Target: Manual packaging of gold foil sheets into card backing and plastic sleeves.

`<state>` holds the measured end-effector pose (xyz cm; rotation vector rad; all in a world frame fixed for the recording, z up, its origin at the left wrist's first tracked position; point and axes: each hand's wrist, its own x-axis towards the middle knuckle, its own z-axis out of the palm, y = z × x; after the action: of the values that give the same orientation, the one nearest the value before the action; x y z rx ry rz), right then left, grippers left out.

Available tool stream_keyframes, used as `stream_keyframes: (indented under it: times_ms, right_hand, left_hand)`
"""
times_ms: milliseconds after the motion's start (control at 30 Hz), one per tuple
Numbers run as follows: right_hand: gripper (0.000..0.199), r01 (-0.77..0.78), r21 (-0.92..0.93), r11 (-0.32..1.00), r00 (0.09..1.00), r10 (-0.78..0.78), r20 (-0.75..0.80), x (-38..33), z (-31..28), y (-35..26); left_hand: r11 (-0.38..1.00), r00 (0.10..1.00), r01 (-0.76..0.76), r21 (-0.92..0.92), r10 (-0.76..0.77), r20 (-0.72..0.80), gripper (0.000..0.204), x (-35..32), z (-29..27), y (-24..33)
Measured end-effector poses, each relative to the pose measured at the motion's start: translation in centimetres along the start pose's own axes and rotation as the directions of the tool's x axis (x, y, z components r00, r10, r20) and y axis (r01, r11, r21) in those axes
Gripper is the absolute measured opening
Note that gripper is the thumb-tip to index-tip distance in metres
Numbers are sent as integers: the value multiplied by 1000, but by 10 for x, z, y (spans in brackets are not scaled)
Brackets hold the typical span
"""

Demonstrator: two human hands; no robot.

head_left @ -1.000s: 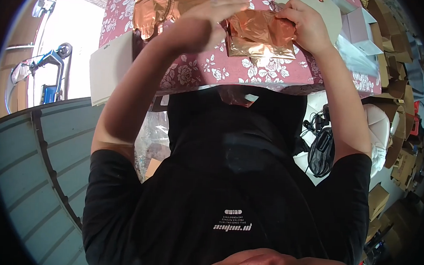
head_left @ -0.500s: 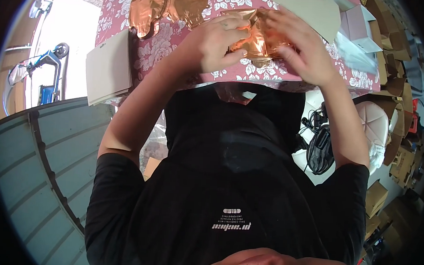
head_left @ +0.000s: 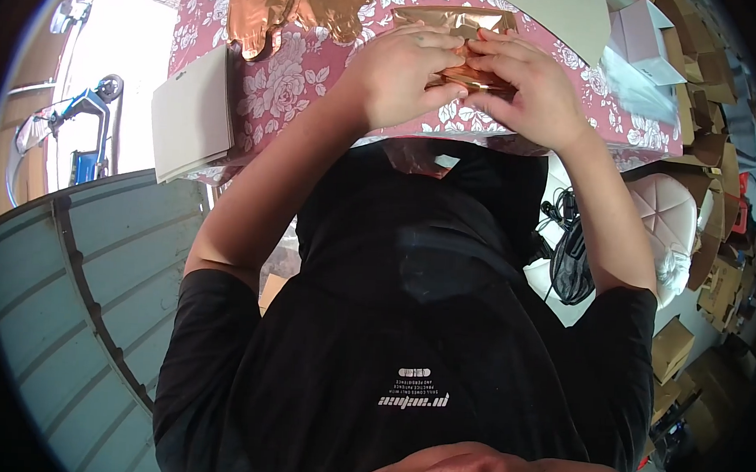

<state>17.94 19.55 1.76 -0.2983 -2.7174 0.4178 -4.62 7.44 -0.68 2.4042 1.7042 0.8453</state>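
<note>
Cardboard, a single pale flat board, lies at the left edge of the table with its rose-patterned red cloth, and just right of it one crumpled copper-coloured foil balloon rests flat, untouched. Further right, the left hand and the right hand meet over the table's near edge, both curled shut around a second piece of copper foil, pressing it into a small, tight packet between fingers and thumbs. Judging by how compact it looks, the folding seems well along, with perhaps a last crease or two left, while the other balloon has not been started. Two foil pieces, then, and two hands at work. To the far right stand several cardboard boxes; their count I cannot tell.
</note>
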Motion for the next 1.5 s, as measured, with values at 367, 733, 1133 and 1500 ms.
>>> stream_keyframes:
  times_ms: [367, 733, 1133, 1500]
  right_hand:
    - [30, 45, -213, 976, 980, -85, -181, -8, 11, -1]
    - [43, 37, 180, 983, 987, -8, -161, -10, 3, -19]
    - [24, 31, 35, 999, 961, -20, -276, -8, 11, -10]
    - [30, 24, 115, 993, 967, 6, -253, -11, 0, -14]
  left_hand:
    - [946, 981, -172, 276, 189, -35, 26, -5, -4, 9]
    - [983, 993, -66, 170, 81, -84, 27, -3, 1, 5]
    - [993, 973, -111, -30, 102, -208, 42, -4, -8, 10]
    - [998, 998, 55, 29, -54, -38, 37, -7, 3, 20]
